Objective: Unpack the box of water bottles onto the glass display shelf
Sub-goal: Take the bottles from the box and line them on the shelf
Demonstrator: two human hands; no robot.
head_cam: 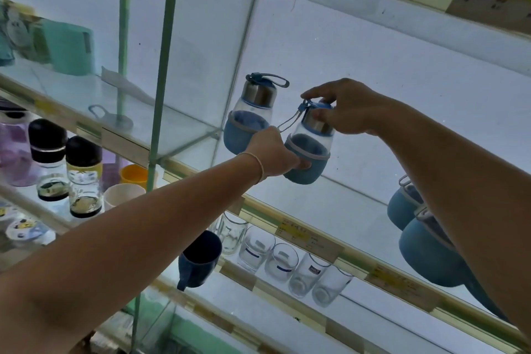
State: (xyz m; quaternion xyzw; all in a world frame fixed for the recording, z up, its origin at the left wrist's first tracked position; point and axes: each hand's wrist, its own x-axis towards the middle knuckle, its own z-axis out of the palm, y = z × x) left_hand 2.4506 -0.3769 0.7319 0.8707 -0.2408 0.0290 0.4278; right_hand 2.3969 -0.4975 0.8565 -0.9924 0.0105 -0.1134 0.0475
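At the centre of the frame, the left hand (273, 152) is gripping a small water bottle (314, 169) by its blue sleeve, fingers curled round it, while the right hand (347, 109) is pinching its steel cap. The bottle, clear glass with a blue carry loop, is tilting over the glass shelf (359, 190), just right of a matching bottle (253, 115).

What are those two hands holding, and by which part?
One bottle: the left hand grips its blue sleeve, and the right hand pinches its steel cap.

L hand (274, 152) grips btl (314, 168), R hand (347, 108) cap (318, 125)
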